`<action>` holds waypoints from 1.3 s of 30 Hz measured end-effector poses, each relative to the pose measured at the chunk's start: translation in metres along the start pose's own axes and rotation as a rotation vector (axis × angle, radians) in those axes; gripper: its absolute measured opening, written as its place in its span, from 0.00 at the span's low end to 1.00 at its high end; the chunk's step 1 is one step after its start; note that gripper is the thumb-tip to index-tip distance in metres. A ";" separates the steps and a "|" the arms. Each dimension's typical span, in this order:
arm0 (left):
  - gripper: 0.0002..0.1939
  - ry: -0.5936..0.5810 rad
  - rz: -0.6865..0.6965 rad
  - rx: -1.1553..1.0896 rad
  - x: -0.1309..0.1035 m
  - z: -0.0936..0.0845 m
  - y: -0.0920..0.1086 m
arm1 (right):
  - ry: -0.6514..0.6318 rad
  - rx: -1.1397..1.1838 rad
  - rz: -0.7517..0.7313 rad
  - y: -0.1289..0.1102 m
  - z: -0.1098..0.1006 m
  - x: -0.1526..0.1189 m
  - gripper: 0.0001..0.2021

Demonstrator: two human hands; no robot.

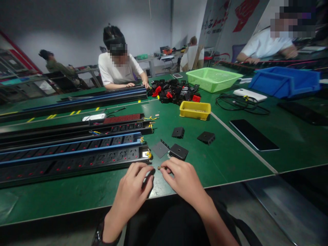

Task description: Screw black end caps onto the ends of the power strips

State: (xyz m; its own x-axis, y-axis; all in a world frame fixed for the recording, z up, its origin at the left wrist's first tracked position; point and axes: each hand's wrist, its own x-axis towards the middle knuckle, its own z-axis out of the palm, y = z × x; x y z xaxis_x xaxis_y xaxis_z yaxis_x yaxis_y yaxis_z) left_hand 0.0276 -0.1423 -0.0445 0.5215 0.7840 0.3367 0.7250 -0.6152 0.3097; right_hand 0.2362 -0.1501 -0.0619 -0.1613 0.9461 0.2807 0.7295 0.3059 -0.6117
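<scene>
My right hand (pixel 180 174) pinches a small brass-coloured piece (pixel 160 167) between thumb and fingertips, low over the front of the green table. Facing it, my left hand (pixel 137 182) has its thumb and fingers curved and apart, and nothing shows between them. Just beyond my fingers lie a black square cover (pixel 178 151) and a flat dark bracket (pixel 160 149). Two more black end pieces (pixel 178 132) (pixel 206 137) rest farther back. Left of my hands, a black socket strip (pixel 97 160) ends in yellow-green wire, with a blue-edged strip (pixel 102 142) behind it.
A yellow bin (pixel 195 110) stands behind the covers, near a pile of black and red parts (pixel 174 91). Farther right are a green basket (pixel 212 80), a blue bin (pixel 284 82), a black cable and a tablet (pixel 253 134). A person in white works across the table.
</scene>
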 end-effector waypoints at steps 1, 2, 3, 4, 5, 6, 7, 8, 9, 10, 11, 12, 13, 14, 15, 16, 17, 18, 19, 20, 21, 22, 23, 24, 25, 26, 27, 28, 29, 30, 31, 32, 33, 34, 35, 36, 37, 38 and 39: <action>0.13 0.012 0.008 0.024 -0.002 -0.001 0.000 | -0.004 -0.036 -0.006 0.000 0.001 0.000 0.07; 0.16 0.023 0.016 0.048 -0.005 -0.003 0.000 | -0.007 -0.069 -0.009 0.000 0.001 -0.001 0.07; 0.19 0.035 0.024 0.072 -0.008 -0.005 0.000 | -0.009 -0.096 -0.012 0.000 0.002 -0.001 0.08; 0.21 0.044 0.029 0.096 -0.012 -0.007 0.000 | -0.011 -0.114 -0.012 0.000 0.002 -0.001 0.08; 0.23 0.055 0.033 0.121 -0.016 -0.010 0.000 | -0.011 -0.126 -0.012 0.000 0.003 -0.001 0.08; 0.24 0.064 0.034 0.146 -0.021 -0.012 -0.001 | -0.011 -0.132 -0.013 0.000 0.003 -0.001 0.08; 0.24 0.076 0.031 0.173 -0.027 -0.014 -0.003 | -0.010 -0.135 -0.015 0.000 0.003 -0.002 0.08; 0.24 0.088 0.026 0.200 -0.033 -0.016 -0.005 | -0.011 -0.135 -0.018 0.001 0.003 -0.002 0.08; 0.24 0.098 0.020 0.225 -0.039 -0.018 -0.007 | -0.012 -0.136 -0.020 0.001 0.003 -0.002 0.08; 0.23 0.111 0.011 0.250 -0.045 -0.019 -0.010 | -0.012 -0.137 -0.022 0.001 0.003 -0.002 0.08; 0.23 0.118 0.006 0.270 -0.051 -0.020 -0.013 | -0.013 -0.137 -0.023 0.002 0.003 -0.002 0.08; 0.22 0.127 -0.001 0.289 -0.056 -0.021 -0.017 | -0.012 -0.135 -0.023 0.002 0.003 -0.002 0.08; 0.21 0.135 -0.006 0.307 -0.061 -0.021 -0.020 | -0.009 -0.132 -0.023 0.002 0.003 -0.002 0.08; 0.21 0.146 -0.009 0.327 -0.066 -0.021 -0.022 | -0.005 -0.125 -0.023 0.002 0.003 -0.003 0.08; 0.21 0.161 -0.015 0.350 -0.070 -0.020 -0.024 | 0.001 -0.114 -0.023 0.002 0.003 -0.003 0.08; 0.20 0.179 -0.023 0.374 -0.074 -0.020 -0.026 | 0.010 -0.099 -0.023 0.002 0.003 -0.003 0.07; 0.20 0.201 -0.034 0.394 -0.077 -0.019 -0.026 | 0.021 -0.080 -0.021 0.001 0.003 -0.003 0.07; 0.19 0.224 -0.047 0.407 -0.080 -0.018 -0.026 | 0.034 -0.059 -0.017 0.001 0.002 -0.002 0.07; 0.18 0.246 -0.061 0.412 -0.083 -0.017 -0.026 | 0.050 -0.036 -0.011 0.000 0.002 -0.002 0.08; 0.17 0.269 -0.075 0.409 -0.086 -0.016 -0.025 | 0.068 -0.015 -0.003 0.000 0.001 -0.002 0.09; 0.16 0.293 -0.089 0.400 -0.089 -0.014 -0.024 | 0.084 0.003 0.008 0.000 0.001 -0.002 0.10; 0.15 0.321 -0.103 0.387 -0.091 -0.011 -0.024 | 0.096 0.018 0.020 -0.001 0.000 -0.001 0.11; 0.14 0.354 -0.117 0.371 -0.094 -0.007 -0.023 | 0.103 0.030 0.032 -0.001 0.000 -0.001 0.12; 0.13 0.387 -0.130 0.357 -0.096 -0.003 -0.023 | 0.105 0.037 0.043 -0.001 0.000 -0.001 0.12; 0.12 0.421 -0.135 0.348 -0.097 0.002 -0.024 | 0.101 0.042 0.051 -0.001 0.000 -0.001 0.12; 0.12 0.448 -0.135 0.345 -0.099 0.007 -0.024 | 0.096 0.045 0.058 -0.001 -0.001 -0.001 0.12; 0.12 0.469 -0.132 0.352 -0.100 0.012 -0.025 | 0.090 0.047 0.062 -0.001 -0.001 -0.001 0.12; 0.13 0.486 -0.129 0.361 -0.100 0.017 -0.026 | 0.084 0.048 0.064 -0.001 -0.001 -0.001 0.13; 0.13 0.505 -0.131 0.366 -0.100 0.022 -0.027 | 0.079 0.051 0.065 -0.001 -0.001 -0.001 0.13; 0.14 0.527 -0.134 0.371 -0.099 0.026 -0.027 | 0.075 0.054 0.064 -0.001 -0.001 -0.001 0.13; 0.14 0.552 -0.137 0.372 -0.099 0.030 -0.028 | 0.072 0.058 0.063 -0.002 -0.001 -0.001 0.13; 0.14 0.578 -0.138 0.373 -0.098 0.033 -0.029 | 0.068 0.062 0.061 -0.002 -0.002 -0.001 0.13; 0.13 0.604 -0.134 0.374 -0.097 0.035 -0.030 | 0.065 0.066 0.060 -0.002 -0.002 -0.001 0.13; 0.13 0.629 -0.125 0.377 -0.096 0.038 -0.032 | 0.062 0.070 0.060 -0.003 -0.002 -0.001 0.13; 0.12 0.654 -0.114 0.381 -0.094 0.040 -0.033 | 0.060 0.073 0.060 -0.003 -0.003 -0.001 0.12; 0.12 0.679 -0.099 0.386 -0.093 0.042 -0.035 | 0.059 0.074 0.061 -0.003 -0.003 -0.001 0.13; 0.11 0.707 -0.083 0.392 -0.092 0.044 -0.036 | 0.060 0.073 0.062 -0.003 -0.003 -0.001 0.13; 0.11 0.742 -0.068 0.399 -0.091 0.045 -0.037 | 0.064 0.070 0.064 -0.004 -0.003 -0.001 0.13; 0.11 0.773 -0.059 0.405 -0.089 0.047 -0.037 | 0.067 0.065 0.064 -0.004 -0.004 -0.001 0.13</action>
State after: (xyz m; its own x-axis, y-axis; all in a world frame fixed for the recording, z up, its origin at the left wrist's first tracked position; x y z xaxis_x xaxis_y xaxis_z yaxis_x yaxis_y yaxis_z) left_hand -0.0251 -0.1856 -0.1277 0.1332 0.4480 0.8840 0.9219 -0.3834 0.0554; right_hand 0.2359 -0.1528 -0.0571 -0.0695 0.9556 0.2864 0.6917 0.2530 -0.6764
